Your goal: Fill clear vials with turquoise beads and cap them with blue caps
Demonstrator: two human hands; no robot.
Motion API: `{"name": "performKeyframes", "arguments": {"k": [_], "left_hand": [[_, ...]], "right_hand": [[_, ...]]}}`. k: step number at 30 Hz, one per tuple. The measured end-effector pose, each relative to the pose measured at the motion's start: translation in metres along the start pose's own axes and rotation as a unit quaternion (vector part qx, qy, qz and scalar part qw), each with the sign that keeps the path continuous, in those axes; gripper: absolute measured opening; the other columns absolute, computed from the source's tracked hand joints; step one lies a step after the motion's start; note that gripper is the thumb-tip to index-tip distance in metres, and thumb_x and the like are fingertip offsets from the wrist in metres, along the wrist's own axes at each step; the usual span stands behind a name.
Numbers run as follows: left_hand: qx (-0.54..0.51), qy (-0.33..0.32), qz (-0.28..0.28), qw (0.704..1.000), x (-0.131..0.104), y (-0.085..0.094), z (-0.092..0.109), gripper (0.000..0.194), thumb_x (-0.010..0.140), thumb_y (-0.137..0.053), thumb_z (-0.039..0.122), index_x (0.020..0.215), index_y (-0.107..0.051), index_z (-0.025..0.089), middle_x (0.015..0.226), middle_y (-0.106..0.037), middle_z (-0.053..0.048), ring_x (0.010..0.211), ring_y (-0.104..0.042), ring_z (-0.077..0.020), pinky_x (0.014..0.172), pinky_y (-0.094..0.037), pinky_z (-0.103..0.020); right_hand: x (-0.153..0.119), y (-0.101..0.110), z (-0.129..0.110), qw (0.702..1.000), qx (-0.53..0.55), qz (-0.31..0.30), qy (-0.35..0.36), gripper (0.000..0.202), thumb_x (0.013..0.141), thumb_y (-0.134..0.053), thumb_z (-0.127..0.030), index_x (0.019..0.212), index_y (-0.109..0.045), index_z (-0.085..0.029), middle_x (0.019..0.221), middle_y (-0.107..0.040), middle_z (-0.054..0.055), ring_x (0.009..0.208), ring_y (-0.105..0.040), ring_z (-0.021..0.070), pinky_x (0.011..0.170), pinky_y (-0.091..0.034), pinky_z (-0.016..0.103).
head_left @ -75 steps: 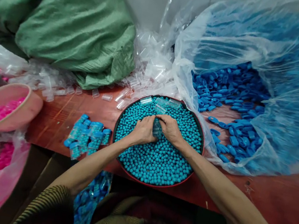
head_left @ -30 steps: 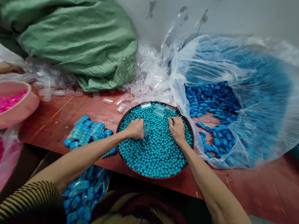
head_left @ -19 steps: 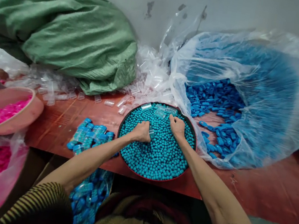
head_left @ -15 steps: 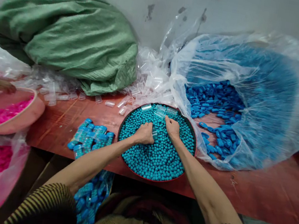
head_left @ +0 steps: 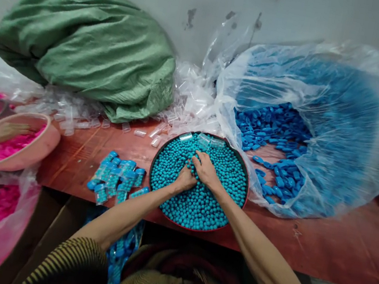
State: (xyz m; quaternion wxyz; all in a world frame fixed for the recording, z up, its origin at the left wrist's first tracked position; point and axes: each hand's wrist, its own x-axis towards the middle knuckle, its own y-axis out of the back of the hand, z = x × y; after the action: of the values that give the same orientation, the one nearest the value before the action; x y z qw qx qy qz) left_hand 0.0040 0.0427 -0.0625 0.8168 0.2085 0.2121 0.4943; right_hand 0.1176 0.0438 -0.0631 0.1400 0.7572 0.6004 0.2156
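Note:
A round, dark-walled tray [head_left: 151, 174] with a red rim holds a heap of small turquoise beads [head_left: 195, 211]. My left hand [head_left: 185, 180] is closed low over the beads, around a small clear plastic tube mostly hidden by the fingers. Close against it, my right hand [head_left: 205, 169] reaches in from the right, fingers apart and stretched over the top of the left fist. A few empty clear tubes [head_left: 204, 140] lie on the beads at the tray's far edge. Left of the tray is a cluster of bead-filled tubes with blue caps [head_left: 113, 175].
An open plastic bag [head_left: 336, 138] of blue caps [head_left: 281, 175] spreads over the right side of the red table [head_left: 336, 246]. Behind are a green sack [head_left: 92, 46] and loose clear tubes. At left, another person's hand [head_left: 11, 130] is in a pink basin [head_left: 51, 139] of pink pieces.
My right hand has moved left and toward me, its fingers opening out beside my left hand. My left hand has shifted slightly nearer. The other person's hand has gone down into the basin.

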Motion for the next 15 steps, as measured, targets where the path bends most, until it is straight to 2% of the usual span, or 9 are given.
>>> {"name": "performKeyframes", "arguments": {"k": [2,4,7,11,15], "left_hand": [[-0.007,-0.002,-0.005,1.000,0.000,0.001,-0.002,0.070,0.066,-0.069,0.026,0.129,-0.039,0.018,0.125,-0.056,-0.011,0.119,-0.052,-0.0276,0.103,-0.041,-0.043],[-0.037,-0.005,-0.001,0.999,-0.002,0.003,-0.004,0.085,0.063,-0.074,0.028,0.134,-0.030,0.020,0.122,-0.058,-0.009,0.113,-0.056,-0.0253,0.101,-0.043,-0.043],[-0.086,-0.005,-0.010,0.996,-0.003,0.003,-0.006,0.100,0.060,-0.079,0.033,0.138,-0.018,0.017,0.117,-0.060,-0.009,0.099,-0.061,-0.0221,0.095,-0.047,-0.041],[-0.083,-0.010,-0.016,0.996,-0.002,0.004,-0.008,0.105,0.057,-0.081,0.039,0.138,-0.017,0.016,0.121,-0.056,-0.012,0.099,-0.060,-0.0231,0.091,-0.049,-0.041],[-0.063,-0.016,-0.029,0.997,-0.003,0.007,-0.008,0.103,0.057,-0.081,0.041,0.137,-0.021,0.015,0.115,-0.058,-0.010,0.091,-0.061,-0.0216,0.087,-0.050,-0.039]], "right_hand": [[0.002,0.011,0.006,0.999,-0.035,0.002,0.029,0.037,0.089,-0.041,-0.046,0.100,-0.066,-0.020,0.108,-0.066,0.008,0.103,-0.058,0.0201,0.091,-0.045,0.035],[0.009,0.027,0.018,0.998,-0.051,0.030,0.021,0.041,0.093,-0.032,-0.042,0.092,-0.066,-0.020,0.098,-0.067,0.008,0.098,-0.058,0.0208,0.090,-0.045,0.037],[0.020,0.044,0.036,0.993,-0.085,0.077,0.009,0.038,0.091,-0.034,-0.040,0.087,-0.065,-0.018,0.096,-0.065,0.011,0.100,-0.055,0.0241,0.093,-0.041,0.041],[0.024,0.036,0.045,0.990,-0.119,0.076,0.009,0.028,0.079,-0.055,-0.041,0.088,-0.066,-0.018,0.102,-0.061,0.012,0.101,-0.054,0.0262,0.092,-0.041,0.042],[0.020,0.019,0.040,0.993,-0.046,0.072,-0.078,0.027,0.075,-0.059,-0.046,0.073,-0.063,-0.020,0.089,-0.064,0.008,0.089,-0.057,0.0231,0.085,-0.043,0.036]]}}
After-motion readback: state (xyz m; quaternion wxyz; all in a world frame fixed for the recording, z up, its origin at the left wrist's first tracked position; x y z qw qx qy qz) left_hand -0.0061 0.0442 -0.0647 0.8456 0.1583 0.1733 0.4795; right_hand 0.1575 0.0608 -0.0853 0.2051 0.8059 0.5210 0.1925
